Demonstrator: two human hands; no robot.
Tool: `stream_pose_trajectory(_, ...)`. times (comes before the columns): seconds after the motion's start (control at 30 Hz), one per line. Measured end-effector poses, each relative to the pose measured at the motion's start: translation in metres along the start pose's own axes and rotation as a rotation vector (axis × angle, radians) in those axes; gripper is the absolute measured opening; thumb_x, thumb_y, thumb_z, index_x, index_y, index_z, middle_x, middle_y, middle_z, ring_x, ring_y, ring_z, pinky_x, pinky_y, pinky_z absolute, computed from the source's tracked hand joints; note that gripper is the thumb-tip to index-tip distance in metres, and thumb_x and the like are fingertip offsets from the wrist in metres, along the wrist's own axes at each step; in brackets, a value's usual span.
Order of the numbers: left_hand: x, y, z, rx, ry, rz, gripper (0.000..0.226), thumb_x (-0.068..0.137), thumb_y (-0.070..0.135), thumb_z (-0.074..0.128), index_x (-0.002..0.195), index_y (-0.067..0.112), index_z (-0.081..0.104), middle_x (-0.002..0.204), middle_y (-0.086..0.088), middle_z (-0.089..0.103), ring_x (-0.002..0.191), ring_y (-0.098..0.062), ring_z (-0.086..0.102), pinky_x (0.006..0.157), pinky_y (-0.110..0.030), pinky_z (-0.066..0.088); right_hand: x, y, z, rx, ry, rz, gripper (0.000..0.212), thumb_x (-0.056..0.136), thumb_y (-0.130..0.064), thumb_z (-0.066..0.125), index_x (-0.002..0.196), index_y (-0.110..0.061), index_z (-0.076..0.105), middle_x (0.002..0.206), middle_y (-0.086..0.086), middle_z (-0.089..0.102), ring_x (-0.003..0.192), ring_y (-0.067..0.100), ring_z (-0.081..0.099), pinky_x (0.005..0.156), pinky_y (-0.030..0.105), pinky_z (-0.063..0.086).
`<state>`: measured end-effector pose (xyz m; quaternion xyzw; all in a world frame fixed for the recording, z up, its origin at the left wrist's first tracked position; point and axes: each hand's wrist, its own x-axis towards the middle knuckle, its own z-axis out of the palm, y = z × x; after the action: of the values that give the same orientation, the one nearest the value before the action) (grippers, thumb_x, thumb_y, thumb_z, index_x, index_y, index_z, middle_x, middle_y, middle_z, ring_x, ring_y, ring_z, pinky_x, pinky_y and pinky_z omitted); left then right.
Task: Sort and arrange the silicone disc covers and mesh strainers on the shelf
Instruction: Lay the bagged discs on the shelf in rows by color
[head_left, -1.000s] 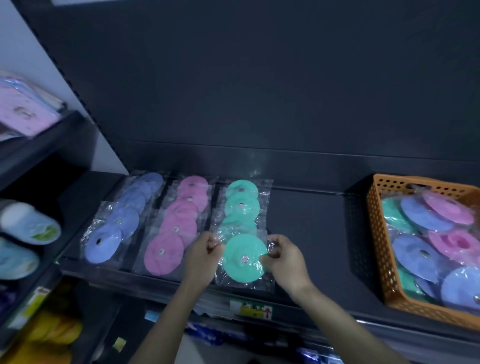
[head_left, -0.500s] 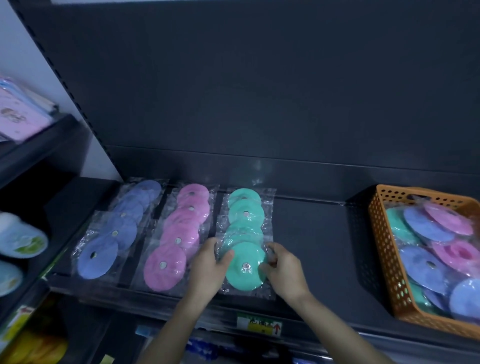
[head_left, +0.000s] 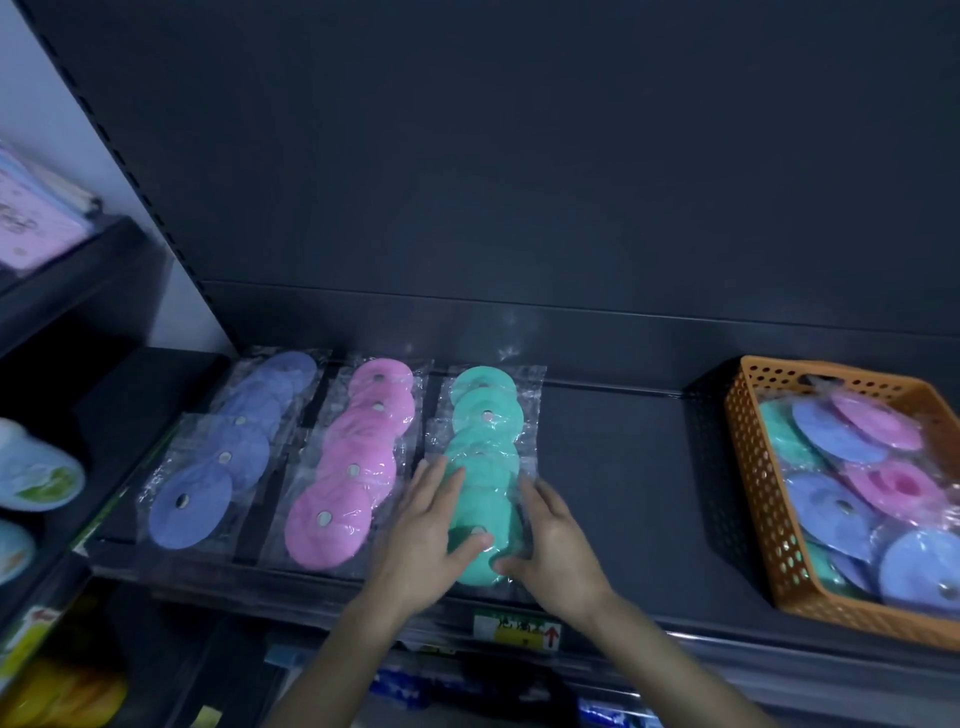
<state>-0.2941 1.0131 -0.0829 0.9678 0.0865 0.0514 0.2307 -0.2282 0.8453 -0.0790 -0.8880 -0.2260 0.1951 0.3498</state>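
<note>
L hand + R hand flat, fingers straight, pressing on front teal disc of teal row, near shelf front edge. Pink row and blue row to its left. Orange basket w/ mixed discs at right. Tag: red arrow, text illegible.

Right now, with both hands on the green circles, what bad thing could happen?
1. The front teal disc lies near the front edge of the shelf. Its plastic bag looks slippery, so a push from the left hand or right hand might slide it off.
2. The left hand is right beside the pink row, so a small nudge could knock that row crooked.
</note>
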Motion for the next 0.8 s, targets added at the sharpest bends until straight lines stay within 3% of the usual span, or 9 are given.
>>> stream_pose_trajectory(0.07,-0.003,-0.004,0.004,0.121,-0.064,0.023,0.076,0.089,0.064,0.035,0.150,0.031,0.005,0.156,0.012,-0.013,0.140,-0.008,-0.024,0.117,-0.035,0.005,0.000,-0.003,0.003,-0.030,-0.009,-0.022,0.101,0.076,-0.026,0.077,0.152,-0.020,0.010,0.159,0.001,0.007,0.145,0.012,0.011,0.111,0.021,0.022)
stream_pose_trajectory(0.2,-0.006,-0.007,0.002,0.131,-0.095,-0.023,0.074,0.089,0.066,0.030,0.149,0.034,0.000,0.157,0.010,-0.013,0.137,-0.006,-0.027,0.116,-0.035,0.005,-0.003,-0.002,-0.002,-0.007,0.020,-0.043,0.094,0.078,-0.021,0.074,0.150,-0.024,0.014,0.157,0.001,0.016,0.142,0.012,0.020,0.109,0.017,0.022)
stream_pose_trajectory(0.4,0.003,0.009,-0.014,0.018,0.008,0.021,0.074,0.085,0.061,0.049,0.146,0.026,0.027,0.158,0.008,0.009,0.143,-0.006,-0.006,0.117,-0.037,0.012,-0.014,0.013,-0.045,-0.070,0.140,-0.011,0.078,0.085,-0.027,0.069,0.148,-0.015,0.025,0.153,0.004,0.028,0.140,0.015,0.028,0.108,0.016,0.021)
stream_pose_trajectory(0.6,0.029,0.049,-0.008,-0.129,0.022,0.061,0.067,0.086,0.048,0.058,0.143,0.022,0.035,0.154,0.007,0.024,0.141,-0.006,0.019,0.110,-0.018,0.015,-0.027,0.032,-0.109,-0.217,0.304,-0.033,0.050,0.088,-0.020,0.064,0.135,-0.012,0.049,0.146,0.009,0.040,0.134,0.020,0.040,0.106,0.018,0.028)
stream_pose_trajectory(0.7,0.041,0.074,0.000,-0.171,0.009,0.101,0.066,0.085,0.049,0.057,0.142,0.024,0.035,0.151,0.012,0.027,0.137,-0.002,0.023,0.108,-0.014,0.015,-0.037,0.044,-0.136,-0.260,0.366,-0.014,0.043,0.086,-0.014,0.064,0.128,-0.010,0.056,0.142,0.010,0.045,0.129,0.023,0.045,0.102,0.013,0.024)
stream_pose_trajectory(0.8,0.052,0.101,0.009,-0.208,-0.029,0.144,0.061,0.085,0.049,0.057,0.140,0.028,0.039,0.146,0.016,0.031,0.135,-0.001,0.028,0.107,-0.015,0.020,-0.046,0.055,-0.158,-0.269,0.417,-0.002,0.037,0.085,-0.009,0.062,0.122,-0.009,0.060,0.138,0.011,0.049,0.125,0.026,0.049,0.103,0.025,0.034)
